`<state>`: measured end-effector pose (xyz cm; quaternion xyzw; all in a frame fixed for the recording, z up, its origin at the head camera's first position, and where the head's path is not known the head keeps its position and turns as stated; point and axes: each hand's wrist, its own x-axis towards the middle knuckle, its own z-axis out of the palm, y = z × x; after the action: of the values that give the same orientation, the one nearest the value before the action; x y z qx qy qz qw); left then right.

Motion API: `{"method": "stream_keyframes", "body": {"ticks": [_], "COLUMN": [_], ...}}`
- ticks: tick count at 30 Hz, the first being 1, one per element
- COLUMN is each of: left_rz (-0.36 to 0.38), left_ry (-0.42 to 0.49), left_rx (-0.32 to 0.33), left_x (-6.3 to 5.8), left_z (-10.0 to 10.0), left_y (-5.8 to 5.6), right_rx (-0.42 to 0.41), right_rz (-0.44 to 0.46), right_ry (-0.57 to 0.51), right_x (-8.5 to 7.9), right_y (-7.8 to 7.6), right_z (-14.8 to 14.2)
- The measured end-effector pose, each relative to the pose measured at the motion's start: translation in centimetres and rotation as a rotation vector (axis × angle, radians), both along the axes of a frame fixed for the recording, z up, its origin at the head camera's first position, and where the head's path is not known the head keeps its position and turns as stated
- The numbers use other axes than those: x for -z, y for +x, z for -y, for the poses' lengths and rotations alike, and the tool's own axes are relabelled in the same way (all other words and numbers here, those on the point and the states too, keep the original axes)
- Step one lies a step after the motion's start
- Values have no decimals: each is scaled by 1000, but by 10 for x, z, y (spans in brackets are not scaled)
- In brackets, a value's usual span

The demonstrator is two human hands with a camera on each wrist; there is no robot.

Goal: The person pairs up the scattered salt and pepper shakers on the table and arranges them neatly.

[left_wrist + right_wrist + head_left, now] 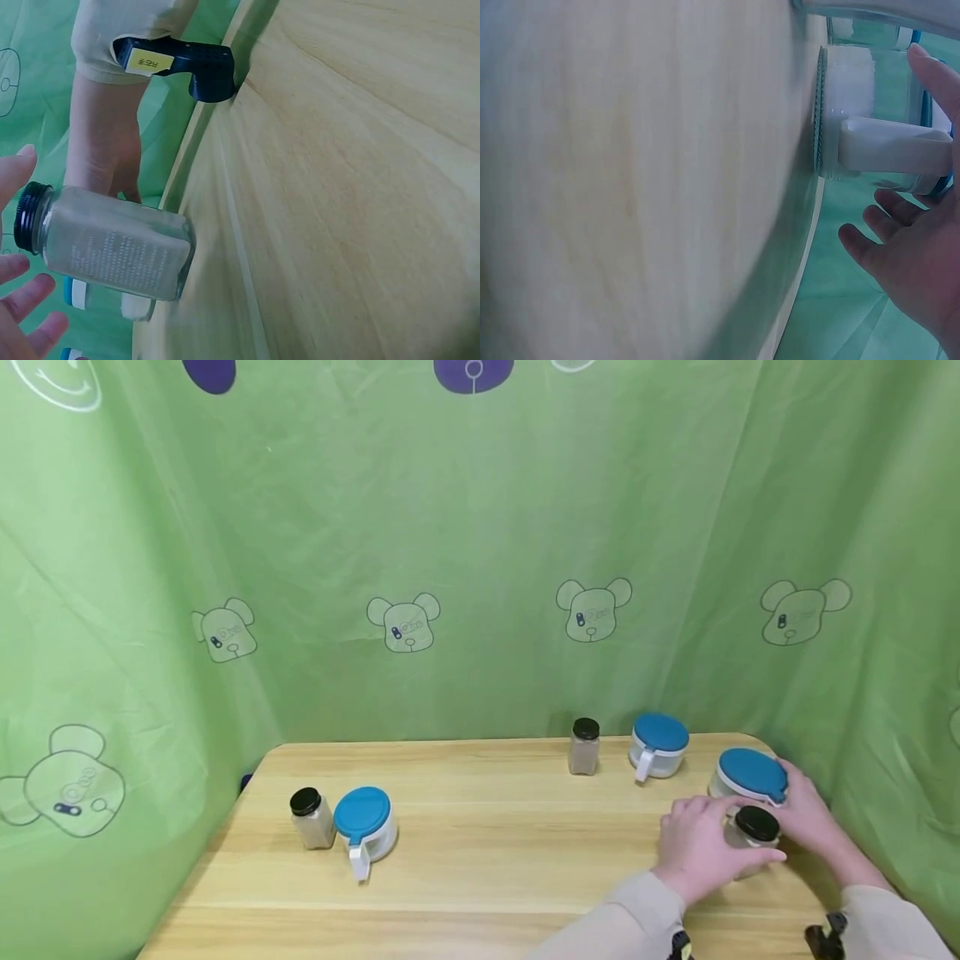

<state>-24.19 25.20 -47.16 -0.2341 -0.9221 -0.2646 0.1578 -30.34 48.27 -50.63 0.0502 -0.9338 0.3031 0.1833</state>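
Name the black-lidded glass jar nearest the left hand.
The rightmost clear glass jar, black-lidded, the left hand around it; the other two stand farther off.

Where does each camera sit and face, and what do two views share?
Head: on the head, facing forward and down at the table; left hand and right hand show.
Left wrist: on that wrist, facing the nearest jar; left fingers and right forearm show.
Right wrist: on that wrist, facing a pot; right hand shows.
Shared: head and left wrist show the nearest jar.

head: above, forward-down | both wrists: low, close, sideways | shared: tabletop (465, 860)
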Motion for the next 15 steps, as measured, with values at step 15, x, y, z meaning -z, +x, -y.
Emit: {"method": "stream_keyframes", "body": {"ticks": [15], "left_rz": [-3], "left_ry": [-80], "left_rx": [-55], "left_x": [12], "left_z": [-11], "left_y": [-5], "right_rx": [-3], "right_rz": [3], "right_ry": [-9], "right_x": [-2], "right_y": [3], "right_z": [1]}}
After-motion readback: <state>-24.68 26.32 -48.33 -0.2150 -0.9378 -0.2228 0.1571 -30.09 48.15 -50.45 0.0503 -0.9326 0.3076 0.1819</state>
